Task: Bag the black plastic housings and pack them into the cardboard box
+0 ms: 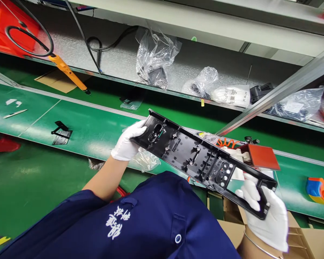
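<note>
I hold a long black panel (202,158) slantwise above the green belt (97,129), clear of it. My left hand (128,142) has fingers clamped on its upper end; my right hand (267,212) has fingers closed round the lower end. A red block (259,156) sits just behind the panel.
</note>
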`<state>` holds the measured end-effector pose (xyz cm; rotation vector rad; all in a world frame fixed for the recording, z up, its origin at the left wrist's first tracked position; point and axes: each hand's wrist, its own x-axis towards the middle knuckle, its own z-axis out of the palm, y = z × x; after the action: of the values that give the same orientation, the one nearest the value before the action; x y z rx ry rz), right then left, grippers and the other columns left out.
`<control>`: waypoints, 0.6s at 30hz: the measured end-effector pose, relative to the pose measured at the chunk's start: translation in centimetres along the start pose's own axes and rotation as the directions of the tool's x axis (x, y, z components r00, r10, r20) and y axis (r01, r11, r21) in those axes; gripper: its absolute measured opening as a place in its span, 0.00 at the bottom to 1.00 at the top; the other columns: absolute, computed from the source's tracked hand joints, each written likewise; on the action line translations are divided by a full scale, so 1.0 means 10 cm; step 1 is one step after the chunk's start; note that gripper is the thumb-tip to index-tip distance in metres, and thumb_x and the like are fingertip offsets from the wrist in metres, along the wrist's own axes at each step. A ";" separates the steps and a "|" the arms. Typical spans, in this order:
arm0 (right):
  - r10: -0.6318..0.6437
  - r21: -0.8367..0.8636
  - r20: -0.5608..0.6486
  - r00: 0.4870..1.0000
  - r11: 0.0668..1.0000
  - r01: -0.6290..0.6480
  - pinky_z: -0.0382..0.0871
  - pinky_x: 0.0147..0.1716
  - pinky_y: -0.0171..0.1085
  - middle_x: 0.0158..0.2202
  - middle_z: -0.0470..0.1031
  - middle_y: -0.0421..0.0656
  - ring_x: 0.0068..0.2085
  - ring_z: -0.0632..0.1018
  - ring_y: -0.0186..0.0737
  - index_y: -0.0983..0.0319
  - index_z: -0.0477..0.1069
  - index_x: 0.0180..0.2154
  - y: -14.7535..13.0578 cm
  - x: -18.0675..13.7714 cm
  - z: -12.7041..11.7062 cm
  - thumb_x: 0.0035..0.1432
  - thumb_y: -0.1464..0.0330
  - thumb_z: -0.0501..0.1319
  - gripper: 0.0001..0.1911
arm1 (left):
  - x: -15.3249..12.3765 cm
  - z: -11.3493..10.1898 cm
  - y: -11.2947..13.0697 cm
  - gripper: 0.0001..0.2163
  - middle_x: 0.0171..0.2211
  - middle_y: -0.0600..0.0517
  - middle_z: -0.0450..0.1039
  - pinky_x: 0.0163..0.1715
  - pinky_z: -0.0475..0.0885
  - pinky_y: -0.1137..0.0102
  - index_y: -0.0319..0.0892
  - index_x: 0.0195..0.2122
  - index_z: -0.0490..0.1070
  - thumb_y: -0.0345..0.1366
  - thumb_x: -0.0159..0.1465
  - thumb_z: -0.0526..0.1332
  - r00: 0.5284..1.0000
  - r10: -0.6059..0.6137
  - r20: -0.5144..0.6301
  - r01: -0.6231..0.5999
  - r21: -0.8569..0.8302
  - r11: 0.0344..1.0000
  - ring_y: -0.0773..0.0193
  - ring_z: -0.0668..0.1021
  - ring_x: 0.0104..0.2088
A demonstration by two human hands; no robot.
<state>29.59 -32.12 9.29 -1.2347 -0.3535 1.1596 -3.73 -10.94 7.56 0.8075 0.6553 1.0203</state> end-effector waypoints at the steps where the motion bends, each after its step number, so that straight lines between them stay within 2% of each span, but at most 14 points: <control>1: -0.018 -0.005 0.018 1.000 1.000 0.018 0.79 0.32 0.33 0.20 0.56 0.35 0.19 0.59 0.26 0.60 0.61 0.27 0.00 -0.03 0.04 0.56 0.59 0.69 0.20 | 0.01 -0.03 -0.01 0.16 0.25 0.50 0.78 0.04 0.52 0.77 0.35 0.46 0.78 0.35 0.57 0.64 1.000 -0.005 -0.001 0.005 -0.022 1.000 0.72 0.65 0.09; 5: -0.132 -0.052 0.111 0.985 0.989 0.139 0.78 0.30 0.35 0.21 0.60 0.35 0.19 0.63 0.27 0.61 0.61 0.26 -0.03 -0.15 0.23 0.58 0.57 0.69 0.21 | 0.09 -0.20 -0.04 0.13 0.27 0.48 0.79 0.04 0.53 0.77 0.34 0.45 0.77 0.29 0.59 0.61 0.998 0.032 -0.057 -0.038 -0.108 0.993 0.70 0.69 0.11; 7: -0.165 -0.080 0.130 0.978 0.981 0.176 0.78 0.29 0.36 0.22 0.61 0.35 0.19 0.64 0.28 0.61 0.64 0.29 -0.04 -0.18 0.30 0.60 0.57 0.68 0.19 | 0.13 -0.28 -0.05 0.13 0.29 0.48 0.80 0.04 0.54 0.77 0.34 0.45 0.77 0.28 0.59 0.60 0.995 0.055 -0.082 -0.066 -0.133 0.989 0.69 0.71 0.13; 11: -0.132 -0.081 0.126 0.983 0.986 0.143 0.80 0.33 0.37 0.23 0.62 0.34 0.19 0.64 0.27 0.61 0.72 0.39 -0.04 -0.17 0.34 0.61 0.55 0.67 0.16 | 0.15 -0.32 -0.03 0.14 0.33 0.47 0.82 0.03 0.52 0.78 0.35 0.47 0.77 0.27 0.60 0.59 0.999 0.025 -0.043 -0.031 -0.156 0.987 0.69 0.72 0.15; 15: -0.095 -0.053 0.081 0.992 0.994 0.100 0.78 0.31 0.33 0.23 0.60 0.34 0.20 0.62 0.25 0.61 0.73 0.36 -0.03 -0.11 0.31 0.59 0.54 0.68 0.17 | 0.17 -0.32 0.01 0.13 0.28 0.49 0.79 0.04 0.50 0.78 0.34 0.44 0.76 0.26 0.60 0.57 1.000 -0.022 -0.017 0.018 -0.165 0.986 0.70 0.69 0.13; 18: -0.085 -0.086 0.044 0.995 0.992 0.088 0.75 0.29 0.33 0.22 0.58 0.34 0.19 0.61 0.25 0.61 0.73 0.35 -0.02 -0.10 0.30 0.57 0.52 0.69 0.19 | 0.20 -0.29 0.00 0.11 0.24 0.51 0.77 0.05 0.49 0.78 0.34 0.43 0.74 0.26 0.63 0.54 0.994 -0.057 -0.090 0.039 -0.185 0.982 0.71 0.68 0.13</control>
<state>26.97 -31.27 10.90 -1.2615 -0.4876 1.1053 -5.25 -8.34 5.79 0.5831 0.6484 1.0627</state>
